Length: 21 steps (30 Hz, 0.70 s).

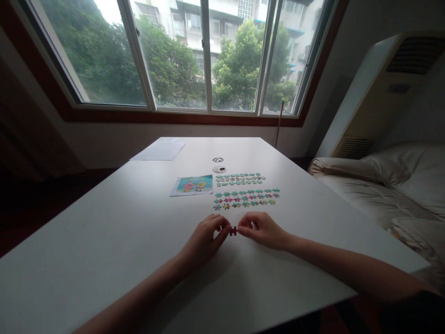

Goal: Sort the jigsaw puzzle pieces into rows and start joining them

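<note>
Two pinches, from the left hand (pixel 207 234) and right hand (pixel 263 230), close on a small dark puzzle piece (pixel 233 231) between them, rows of loose pieces (pixel 245 204) lying beyond the grip, apparently an aligning step whose next move calls for gentle, level pressure.

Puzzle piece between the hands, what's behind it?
Beyond the small dark piece, white tabletop shows, then rows of puzzle pieces. Its underside and the tabletop it covers can't be seen.

Wood-framed window (pixel 177 60), white table (pixel 104 236), cream sofa (pixel 371 181)
</note>
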Motion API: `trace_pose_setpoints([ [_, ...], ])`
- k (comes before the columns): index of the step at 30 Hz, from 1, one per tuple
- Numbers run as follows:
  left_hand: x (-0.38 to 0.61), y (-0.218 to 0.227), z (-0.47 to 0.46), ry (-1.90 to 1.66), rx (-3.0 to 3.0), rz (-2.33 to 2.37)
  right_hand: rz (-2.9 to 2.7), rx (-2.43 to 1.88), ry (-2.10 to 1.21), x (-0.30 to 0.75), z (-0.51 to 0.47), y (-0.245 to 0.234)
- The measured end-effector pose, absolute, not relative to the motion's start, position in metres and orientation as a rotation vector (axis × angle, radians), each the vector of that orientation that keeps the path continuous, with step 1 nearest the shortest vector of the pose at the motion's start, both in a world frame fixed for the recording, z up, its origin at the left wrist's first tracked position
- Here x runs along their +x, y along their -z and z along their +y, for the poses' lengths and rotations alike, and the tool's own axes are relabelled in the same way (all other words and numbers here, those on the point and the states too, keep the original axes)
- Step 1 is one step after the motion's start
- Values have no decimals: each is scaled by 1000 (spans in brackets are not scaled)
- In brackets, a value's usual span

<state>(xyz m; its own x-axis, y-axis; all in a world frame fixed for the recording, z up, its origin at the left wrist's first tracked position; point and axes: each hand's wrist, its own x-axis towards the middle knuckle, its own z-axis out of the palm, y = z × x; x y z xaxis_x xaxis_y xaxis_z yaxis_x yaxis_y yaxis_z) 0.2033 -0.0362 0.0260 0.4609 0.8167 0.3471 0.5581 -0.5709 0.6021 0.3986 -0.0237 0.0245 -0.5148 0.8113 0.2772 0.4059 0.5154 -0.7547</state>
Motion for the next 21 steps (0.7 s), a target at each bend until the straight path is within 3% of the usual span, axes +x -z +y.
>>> trace_pose_setpoints([
  [21,173,-15,-21,-700,2669,1149,-1926,-1175,-493,450,22,-32],
])
